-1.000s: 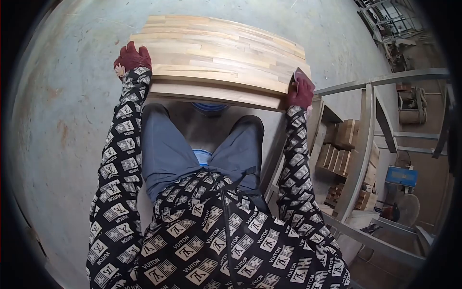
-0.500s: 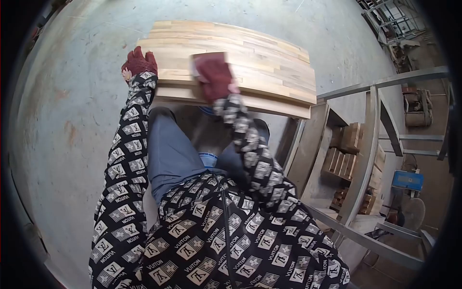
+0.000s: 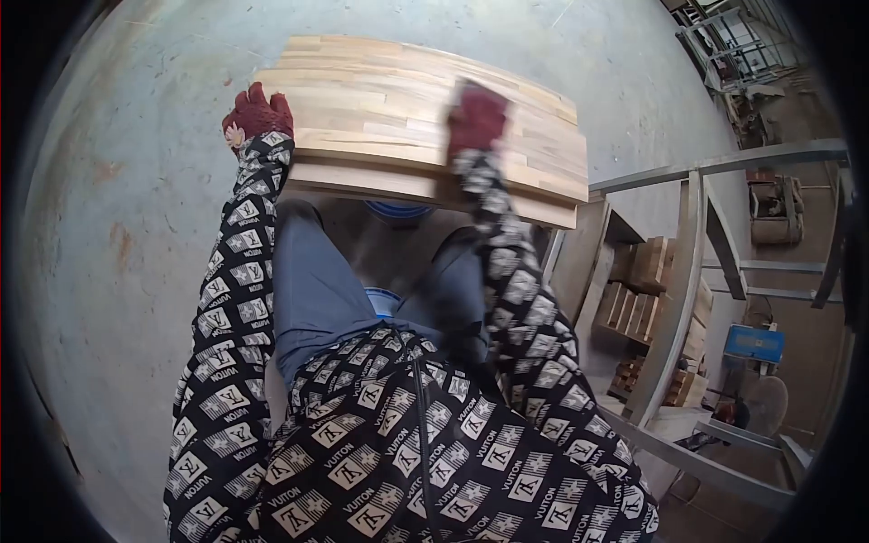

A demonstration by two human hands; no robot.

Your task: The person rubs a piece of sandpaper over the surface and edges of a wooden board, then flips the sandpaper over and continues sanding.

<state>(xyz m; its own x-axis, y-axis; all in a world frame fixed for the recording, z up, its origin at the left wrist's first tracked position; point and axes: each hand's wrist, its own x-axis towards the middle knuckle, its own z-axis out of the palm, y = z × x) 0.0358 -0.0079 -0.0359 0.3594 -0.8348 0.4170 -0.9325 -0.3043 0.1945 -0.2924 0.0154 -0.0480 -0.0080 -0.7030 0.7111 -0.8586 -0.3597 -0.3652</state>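
A stack of pale jointed wooden panels [image 3: 380,100] lies flat in front of my knees. My left hand [image 3: 258,113], in a red glove, grips the stack's left edge. My right hand [image 3: 475,118], also in a red glove and blurred by motion, presses down on the top panel right of its middle. A dark red abrasive sheet [image 3: 471,89] shows only as a blur at its fingertips. My patterned sleeves and grey trousers fill the lower part of the view.
A blue bucket [image 3: 398,211] sits under the stack, between my legs. To the right, a grey metal frame [image 3: 688,235] holds stacked wooden blocks [image 3: 647,271]. A blue box [image 3: 754,344] stands further right. Concrete floor [image 3: 136,181] surrounds the stack on the left and behind.
My right hand swept with the red sheet from the panel's right edge to its left-middle, then back toward the right. My left hand stayed on the left edge.
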